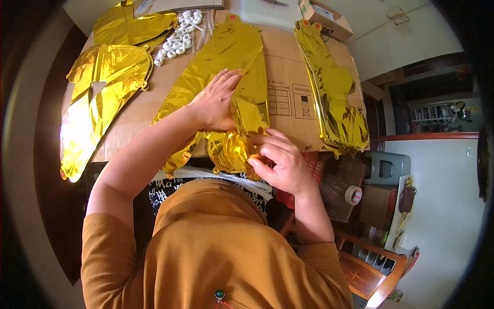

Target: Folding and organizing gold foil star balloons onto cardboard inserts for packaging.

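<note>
A flat gold foil balloon (234, 49) lies lengthwise in front of me, its near end hanging over the edge of a cardboard-covered table (282, 69). My left hand (218, 101) rests on its middle with the fingers stretched out. At the near right side of the same balloon, my right hand (278, 158) pinches the foil between thumb and fingers. The foil near that hand is creased and folded. Another gold foil balloon (334, 87), long and wavy-edged, lies to the right. On the left are a third one (116, 67) with a small cut-out and one more (126, 30) behind it.
A heap of small white ring-shaped pieces (180, 41) sits at the back, left of the middle balloon. An open carton (329, 21) stands at the back right. Below the table's right side are a tape roll (353, 195), a grey case (387, 168) and a wooden chair (363, 278).
</note>
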`<action>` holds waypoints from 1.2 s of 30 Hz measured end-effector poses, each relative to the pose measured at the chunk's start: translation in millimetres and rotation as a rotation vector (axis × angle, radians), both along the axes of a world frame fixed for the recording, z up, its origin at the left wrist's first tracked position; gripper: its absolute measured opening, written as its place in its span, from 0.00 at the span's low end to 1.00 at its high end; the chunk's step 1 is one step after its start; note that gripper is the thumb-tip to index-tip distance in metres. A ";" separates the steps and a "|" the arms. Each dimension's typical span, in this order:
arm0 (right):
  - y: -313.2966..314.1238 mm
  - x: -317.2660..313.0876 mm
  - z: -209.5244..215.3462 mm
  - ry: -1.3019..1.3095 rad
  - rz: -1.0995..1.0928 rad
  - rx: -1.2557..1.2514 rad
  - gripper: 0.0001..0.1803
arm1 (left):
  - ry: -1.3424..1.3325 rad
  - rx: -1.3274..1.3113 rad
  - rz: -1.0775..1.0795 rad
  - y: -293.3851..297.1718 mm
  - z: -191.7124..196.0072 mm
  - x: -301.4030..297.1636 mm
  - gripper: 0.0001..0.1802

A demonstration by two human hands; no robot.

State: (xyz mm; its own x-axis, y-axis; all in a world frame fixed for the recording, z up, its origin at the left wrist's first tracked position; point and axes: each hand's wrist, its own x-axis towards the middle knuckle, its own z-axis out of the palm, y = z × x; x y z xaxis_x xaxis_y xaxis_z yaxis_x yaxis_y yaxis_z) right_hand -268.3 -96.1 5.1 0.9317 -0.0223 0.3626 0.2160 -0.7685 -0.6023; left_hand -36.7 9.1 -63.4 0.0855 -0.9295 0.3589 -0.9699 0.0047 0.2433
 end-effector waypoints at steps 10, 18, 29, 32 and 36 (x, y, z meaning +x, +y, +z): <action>6.3 0.9 2.1 0.128 -0.211 0.134 0.07 | 0.053 -0.062 -0.040 0.4 4.3 0.1 0.44; -3.8 -35.1 -8.5 0.045 -0.625 0.756 0.06 | 0.104 0.026 0.016 -2.6 14.3 -8.2 0.44; 15.2 -22.2 3.4 -0.071 -0.365 -0.174 0.12 | 0.064 -0.025 0.016 -2.6 5.3 -6.1 0.45; 19.9 -7.1 1.8 -0.057 -0.158 -0.197 0.14 | -0.012 -0.008 0.000 -1.4 2.5 -3.0 0.47; 5.8 3.9 -2.6 0.071 0.000 0.046 0.15 | 0.019 -0.024 -0.102 4.6 0.9 8.1 0.48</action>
